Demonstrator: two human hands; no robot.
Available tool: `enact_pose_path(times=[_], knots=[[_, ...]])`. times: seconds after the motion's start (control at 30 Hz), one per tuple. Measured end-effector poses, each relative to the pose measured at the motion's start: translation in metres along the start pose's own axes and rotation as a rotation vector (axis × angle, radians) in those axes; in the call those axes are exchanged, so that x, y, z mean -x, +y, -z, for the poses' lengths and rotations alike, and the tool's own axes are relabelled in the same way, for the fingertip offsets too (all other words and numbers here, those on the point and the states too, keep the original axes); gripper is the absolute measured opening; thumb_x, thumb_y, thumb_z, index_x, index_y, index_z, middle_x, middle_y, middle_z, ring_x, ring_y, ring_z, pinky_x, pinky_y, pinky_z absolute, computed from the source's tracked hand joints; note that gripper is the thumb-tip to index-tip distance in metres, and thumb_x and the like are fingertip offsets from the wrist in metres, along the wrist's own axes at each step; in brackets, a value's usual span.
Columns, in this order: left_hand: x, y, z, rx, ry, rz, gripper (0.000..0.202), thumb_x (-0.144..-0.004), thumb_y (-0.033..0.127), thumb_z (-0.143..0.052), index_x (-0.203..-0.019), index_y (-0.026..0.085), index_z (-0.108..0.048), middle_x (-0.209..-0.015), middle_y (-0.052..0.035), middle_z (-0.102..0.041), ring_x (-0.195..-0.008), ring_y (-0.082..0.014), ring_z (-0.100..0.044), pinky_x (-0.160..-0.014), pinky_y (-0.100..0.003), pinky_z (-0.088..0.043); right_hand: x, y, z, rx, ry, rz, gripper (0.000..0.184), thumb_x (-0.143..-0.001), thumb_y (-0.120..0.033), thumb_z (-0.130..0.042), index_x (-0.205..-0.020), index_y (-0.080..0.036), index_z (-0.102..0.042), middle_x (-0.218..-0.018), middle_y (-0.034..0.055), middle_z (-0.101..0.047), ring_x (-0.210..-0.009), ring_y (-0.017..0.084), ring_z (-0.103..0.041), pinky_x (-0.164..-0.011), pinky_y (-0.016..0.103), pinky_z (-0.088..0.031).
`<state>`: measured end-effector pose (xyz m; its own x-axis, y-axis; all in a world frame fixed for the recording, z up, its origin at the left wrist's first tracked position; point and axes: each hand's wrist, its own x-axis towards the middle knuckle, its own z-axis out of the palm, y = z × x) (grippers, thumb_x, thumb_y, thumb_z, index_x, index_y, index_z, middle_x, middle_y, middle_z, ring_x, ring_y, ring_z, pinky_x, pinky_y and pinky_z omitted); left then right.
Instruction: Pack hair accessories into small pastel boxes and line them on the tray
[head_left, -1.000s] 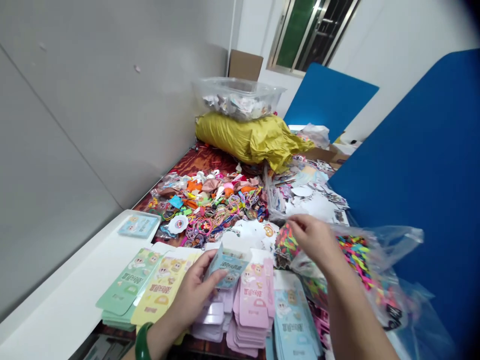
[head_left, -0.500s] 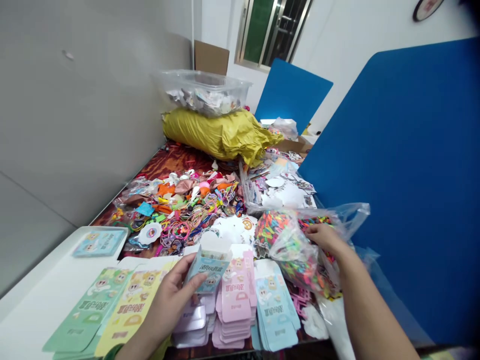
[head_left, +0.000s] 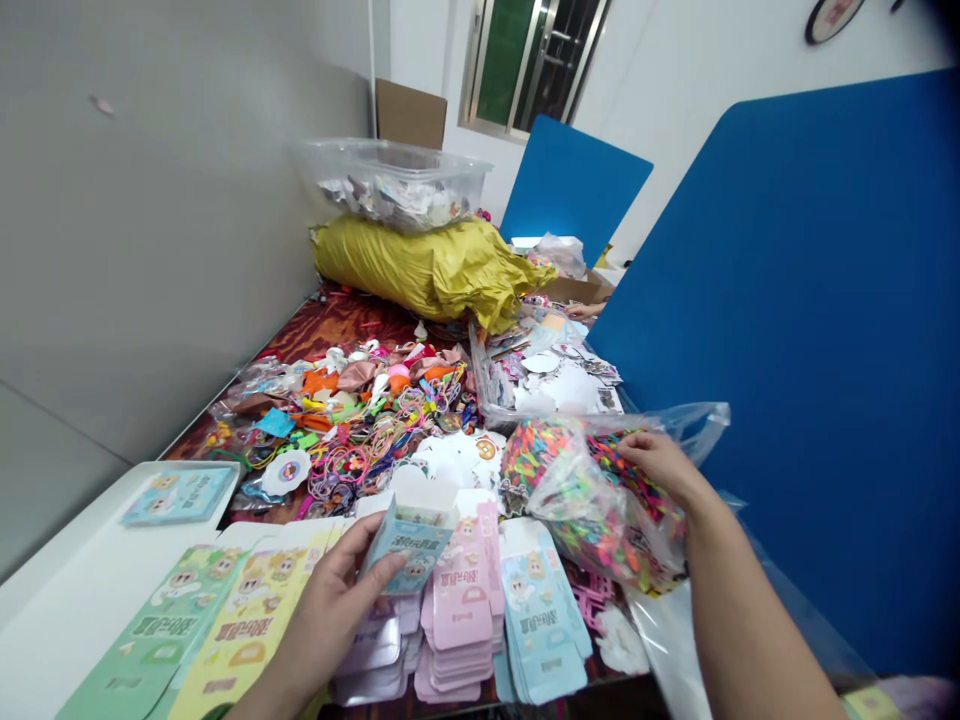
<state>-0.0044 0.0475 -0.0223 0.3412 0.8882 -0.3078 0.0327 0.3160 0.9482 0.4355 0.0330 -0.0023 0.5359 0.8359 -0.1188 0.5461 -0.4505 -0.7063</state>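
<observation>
My left hand (head_left: 322, 610) grips a small light-blue paper box (head_left: 411, 538) with its top flap up, held just above stacks of flat pink (head_left: 461, 600) and blue cartons (head_left: 541, 625). My right hand (head_left: 660, 463) reaches into the mouth of a clear plastic bag (head_left: 592, 490) filled with small multicoloured pieces; its fingertips are curled among them and what they pinch is hidden. Green and yellow flat cartons (head_left: 225, 620) lie to the left of my left hand.
A heap of coloured hair ties and clips (head_left: 360, 420) covers the table's middle. Behind it lie white die-cut cards (head_left: 559, 385), a yellow bag (head_left: 427, 265) and a clear tub (head_left: 390, 185). Blue partitions (head_left: 810, 330) stand on the right; a white tray (head_left: 90, 560) sits left.
My right hand has moved from above the bag to its right side and into its opening. My left hand keeps hold of the blue box. The view has shifted right.
</observation>
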Motion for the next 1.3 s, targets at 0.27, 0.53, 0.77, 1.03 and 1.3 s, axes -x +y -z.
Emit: enact_pose_path(times=[0.27, 0.53, 0.77, 1.03, 1.3], knots=[[0.0, -0.006, 0.004, -0.002, 0.004, 0.023, 0.059, -0.074, 0.049, -0.068, -0.123, 0.021, -0.05, -0.12, -0.0074, -0.063, -0.095, -0.0247, -0.062, -0.057, -0.024, -0.053, -0.009, 0.002, -0.012, 0.104, 0.033, -0.029, 0.009, -0.058, -0.02, -0.061, -0.05, -0.016, -0.062, -0.045, 0.0007, -0.054, -0.044, 0.013, -0.043, -0.046, 0.027, -0.025], [0.0, -0.005, 0.002, -0.001, 0.007, 0.017, 0.058, -0.074, 0.049, -0.068, -0.122, 0.021, -0.051, -0.117, -0.0072, -0.064, -0.093, -0.0241, -0.062, -0.058, -0.024, -0.053, 0.001, -0.01, 0.012, -0.024, 0.045, -0.056, 0.027, -0.056, -0.04, -0.068, -0.066, -0.015, -0.07, -0.061, 0.002, -0.064, -0.053, 0.015, -0.049, -0.051, 0.027, -0.031], [0.0, -0.009, 0.003, -0.026, -0.013, -0.011, 0.056, -0.076, 0.047, -0.066, -0.123, 0.022, -0.051, -0.116, -0.0067, -0.064, -0.089, -0.0227, -0.062, -0.055, -0.023, -0.051, 0.007, -0.018, 0.015, -0.211, 0.086, -0.137, 0.029, -0.051, -0.04, -0.074, -0.067, -0.016, -0.071, -0.073, 0.0069, -0.069, -0.065, 0.02, -0.056, -0.053, 0.028, -0.034], [0.002, -0.007, -0.008, 0.007, -0.061, -0.069, 0.045, -0.077, 0.041, -0.066, -0.116, 0.021, -0.057, -0.113, -0.0063, -0.066, -0.096, -0.0229, -0.062, -0.076, -0.029, -0.052, 0.038, -0.077, -0.024, -0.697, -0.125, 0.025, 0.032, -0.053, -0.041, -0.082, -0.074, -0.019, -0.073, -0.085, 0.0078, -0.07, -0.077, 0.02, -0.061, -0.07, 0.031, -0.046], [0.002, -0.008, -0.024, 0.088, -0.172, -0.182, 0.038, -0.081, 0.031, -0.065, -0.116, 0.02, -0.057, -0.112, -0.0063, -0.065, -0.103, -0.023, -0.059, -0.089, -0.034, -0.047, 0.11, -0.153, -0.116, -0.726, -0.484, 0.299, 0.015, -0.067, -0.039, -0.075, -0.069, -0.024, -0.075, -0.111, 0.0067, -0.065, -0.11, 0.026, -0.054, -0.092, 0.039, -0.042]])
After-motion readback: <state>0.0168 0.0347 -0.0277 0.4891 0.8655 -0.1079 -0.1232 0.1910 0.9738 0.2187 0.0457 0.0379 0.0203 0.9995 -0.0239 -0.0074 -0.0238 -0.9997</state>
